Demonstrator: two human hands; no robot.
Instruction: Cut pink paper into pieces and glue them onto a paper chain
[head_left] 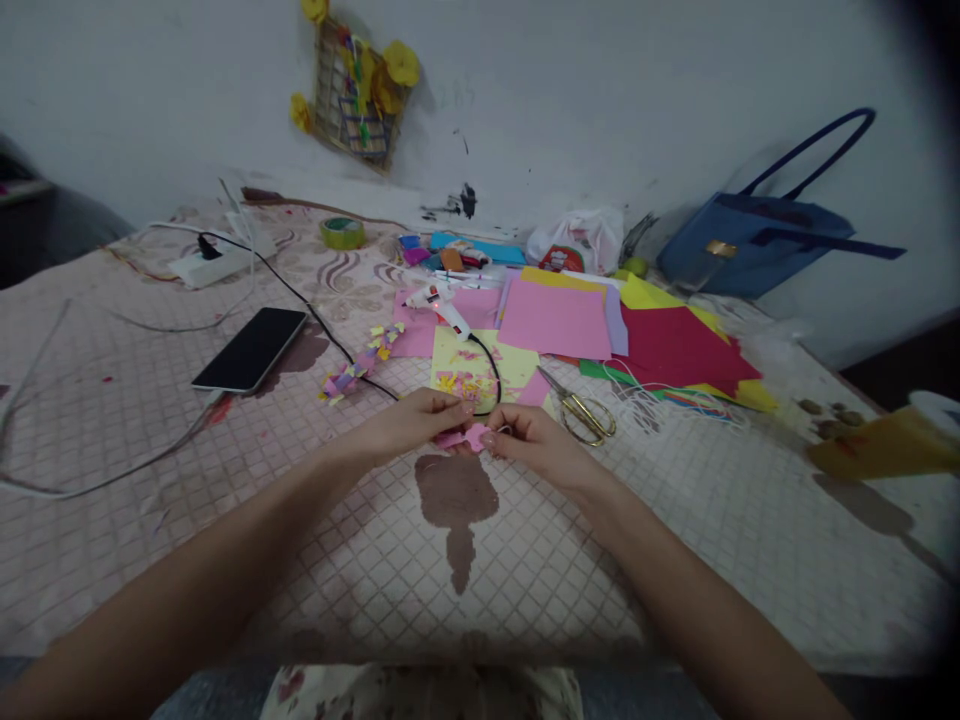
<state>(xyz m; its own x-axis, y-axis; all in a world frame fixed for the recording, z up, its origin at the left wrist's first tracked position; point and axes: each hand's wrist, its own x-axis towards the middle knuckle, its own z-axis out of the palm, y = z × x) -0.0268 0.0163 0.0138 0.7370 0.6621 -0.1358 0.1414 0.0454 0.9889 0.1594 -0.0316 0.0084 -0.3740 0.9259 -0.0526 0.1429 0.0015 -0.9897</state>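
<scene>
My left hand and my right hand meet near the table's middle. Between their fingertips is a small pink paper cutout with a rounded, lobed edge, and both hands pinch it. A thin white strand shows by my right fingers; whether they grip it too I cannot tell. Just beyond lies a pale yellow sheet bearing small yellow and pink paper bits. A white glue gun with a lit red light rests behind it. Gold-handled scissors lie to the right of my right hand.
Left lie a smartphone, a paper-flower strip, cables and a power strip. Green tape sits behind. Coloured paper sheets, white string, a blue bag and a yellow cup occupy the right.
</scene>
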